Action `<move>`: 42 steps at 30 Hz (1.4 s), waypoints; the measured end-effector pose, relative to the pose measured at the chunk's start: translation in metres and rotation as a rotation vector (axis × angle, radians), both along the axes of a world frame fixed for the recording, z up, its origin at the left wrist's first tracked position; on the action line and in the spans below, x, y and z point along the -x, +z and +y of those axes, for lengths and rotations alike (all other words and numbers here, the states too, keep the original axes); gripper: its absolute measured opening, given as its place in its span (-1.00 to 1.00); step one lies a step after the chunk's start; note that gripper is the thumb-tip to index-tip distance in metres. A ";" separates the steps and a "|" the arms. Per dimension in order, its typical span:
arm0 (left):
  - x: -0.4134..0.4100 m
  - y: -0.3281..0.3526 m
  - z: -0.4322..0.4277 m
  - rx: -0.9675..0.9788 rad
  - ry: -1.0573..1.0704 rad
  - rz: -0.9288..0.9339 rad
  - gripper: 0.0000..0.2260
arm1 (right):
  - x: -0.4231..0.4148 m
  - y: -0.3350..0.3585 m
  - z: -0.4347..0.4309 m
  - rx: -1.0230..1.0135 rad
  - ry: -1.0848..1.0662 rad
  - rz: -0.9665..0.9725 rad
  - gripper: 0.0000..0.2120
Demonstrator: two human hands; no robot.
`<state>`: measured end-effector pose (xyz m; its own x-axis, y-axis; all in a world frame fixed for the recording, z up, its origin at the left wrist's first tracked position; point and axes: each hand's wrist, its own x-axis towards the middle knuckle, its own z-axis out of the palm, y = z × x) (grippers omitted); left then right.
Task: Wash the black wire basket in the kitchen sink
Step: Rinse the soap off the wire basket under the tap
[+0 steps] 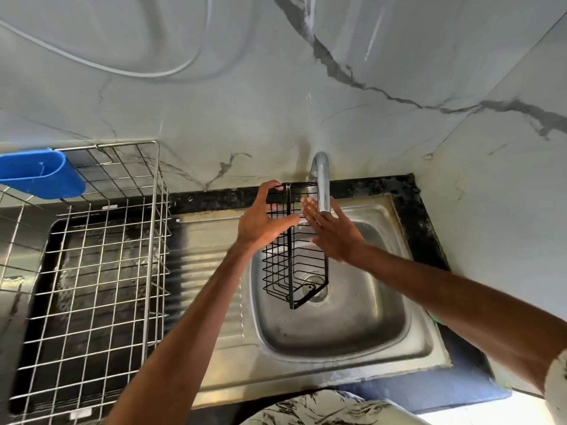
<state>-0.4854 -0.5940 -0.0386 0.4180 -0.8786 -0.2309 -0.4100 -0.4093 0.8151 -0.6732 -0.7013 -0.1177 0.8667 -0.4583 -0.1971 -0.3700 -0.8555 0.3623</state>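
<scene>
Head view: I look down past my two bare forearms at the steel sink [408, 329], set in a black counter [418, 228] against a grey-veined marble wall [245, 102].
Basket: the black wire basket [294, 271] stands on end in the air over the sink bowl. Its long sides run up and down, its lower end hangs above the drain [317, 291], and its upper end sits just left of the tap [322, 185].
Left hand: my left hand [264, 223] grips the basket's upper part, with the fingers hooked over the top wires and the thumb laid across the front. It carries the basket's whole weight.
Right hand: my right hand [336, 236] is flat, the fingers straight and close together, and it has hold of nothing. The palm faces the basket's right side and the fingertips lie against the upper wires, right under the tap's mouth.
Tap: a curved chrome spout rises at the back of the sink. I cannot tell whether water is running.
Left of the bowl: a ribbed drainboard [208, 259], then a silver wire dish rack [92, 271] with a blue plastic holder [40, 176] hung on its far rim.
</scene>
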 end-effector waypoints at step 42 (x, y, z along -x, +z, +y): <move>-0.013 -0.016 0.005 0.196 0.162 0.108 -0.21 | 0.028 -0.037 0.037 -0.685 -0.069 -0.013 0.06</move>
<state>-0.4727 -0.5891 -0.0542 0.5387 -0.8348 -0.1134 -0.2589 -0.2921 0.9207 -0.7007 -0.6639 -0.1545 0.8440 -0.2886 -0.4520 -0.4329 -0.8641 -0.2567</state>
